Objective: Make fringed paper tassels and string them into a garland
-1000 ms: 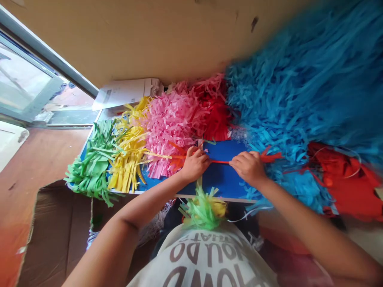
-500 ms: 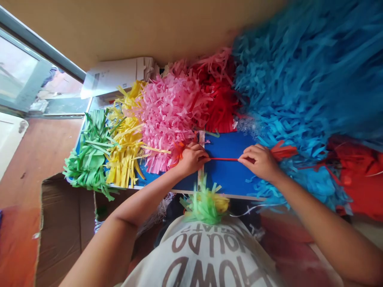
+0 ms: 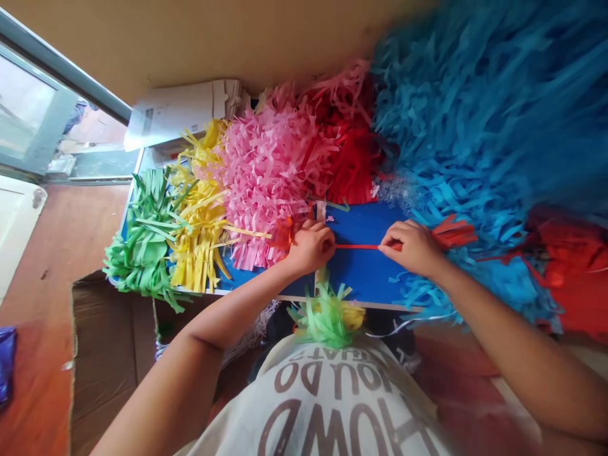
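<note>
My left hand [image 3: 310, 246] and my right hand [image 3: 412, 246] are both closed on a red fringed paper strip [image 3: 357, 246], its thin twisted middle stretched taut between them over a blue board [image 3: 361, 272]. Red fringe ends fan out beyond each fist, by the left hand [image 3: 285, 233] and by the right hand [image 3: 453, 231]. A small green and yellow tassel [image 3: 327, 316] lies at the board's near edge, against my chest.
Fringed paper bundles lie along the board: green [image 3: 145, 237], yellow [image 3: 199, 221], pink [image 3: 266, 177], red [image 3: 349, 161]. A big blue heap [image 3: 489, 120] fills the right. A white box [image 3: 183, 114] lies behind, an open cardboard carton [image 3: 111, 354] lower left, red material [image 3: 574, 272] far right.
My hands have drawn a little apart, so the red strip between them shows longer and tighter. The camera has tilted slightly, shifting the piles upward.
</note>
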A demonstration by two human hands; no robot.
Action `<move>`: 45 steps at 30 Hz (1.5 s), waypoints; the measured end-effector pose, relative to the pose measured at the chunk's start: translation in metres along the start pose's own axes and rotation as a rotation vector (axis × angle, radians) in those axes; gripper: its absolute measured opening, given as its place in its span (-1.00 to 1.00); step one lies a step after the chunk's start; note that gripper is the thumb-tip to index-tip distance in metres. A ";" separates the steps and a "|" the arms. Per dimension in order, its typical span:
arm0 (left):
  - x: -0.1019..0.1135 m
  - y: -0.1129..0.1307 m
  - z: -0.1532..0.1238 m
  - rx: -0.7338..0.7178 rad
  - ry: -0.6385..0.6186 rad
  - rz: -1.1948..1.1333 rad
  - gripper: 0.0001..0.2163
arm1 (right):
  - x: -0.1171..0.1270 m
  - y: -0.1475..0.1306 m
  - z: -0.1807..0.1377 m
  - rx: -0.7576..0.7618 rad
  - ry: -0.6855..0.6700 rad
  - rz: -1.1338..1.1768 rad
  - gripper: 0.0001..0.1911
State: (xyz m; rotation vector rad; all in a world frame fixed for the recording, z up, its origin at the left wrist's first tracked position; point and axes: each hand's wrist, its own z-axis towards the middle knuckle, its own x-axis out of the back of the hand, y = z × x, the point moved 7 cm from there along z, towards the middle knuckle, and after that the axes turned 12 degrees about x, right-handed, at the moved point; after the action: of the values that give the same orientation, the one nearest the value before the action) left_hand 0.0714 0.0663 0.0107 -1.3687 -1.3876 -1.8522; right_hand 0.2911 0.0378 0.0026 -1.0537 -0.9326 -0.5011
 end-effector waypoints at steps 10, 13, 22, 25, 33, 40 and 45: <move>-0.006 0.043 -0.010 -0.418 0.043 0.313 -0.73 | 0.007 -0.046 0.010 0.221 -0.030 -0.309 -0.92; -0.008 0.047 -0.010 -0.456 0.120 0.297 -0.77 | -0.010 -0.069 0.016 0.420 -0.082 -0.346 -0.79; 0.025 0.056 -0.011 -0.452 0.418 0.165 -0.81 | 0.009 -0.083 0.029 0.288 0.071 -0.252 -0.79; 0.070 0.061 -0.025 -0.487 0.454 0.074 -0.83 | 0.041 -0.098 0.031 0.177 0.088 0.121 -0.71; 0.140 0.087 -0.054 -0.474 0.575 -0.134 -0.84 | 0.051 -0.131 0.039 -0.122 -0.082 1.157 -0.64; 0.132 0.073 -0.071 -0.223 0.597 -0.631 -0.84 | 0.027 -0.134 0.023 -0.246 0.347 1.379 -0.68; 0.122 0.074 -0.072 -0.097 0.611 -0.708 -0.84 | 0.023 -0.139 0.020 -0.278 0.531 1.358 -0.69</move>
State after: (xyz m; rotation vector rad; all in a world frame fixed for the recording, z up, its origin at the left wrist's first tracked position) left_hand 0.0494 -0.0038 0.1532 -0.2481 -1.5410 -2.5027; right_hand 0.1922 -0.0033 0.0967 -1.4417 0.4198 0.2570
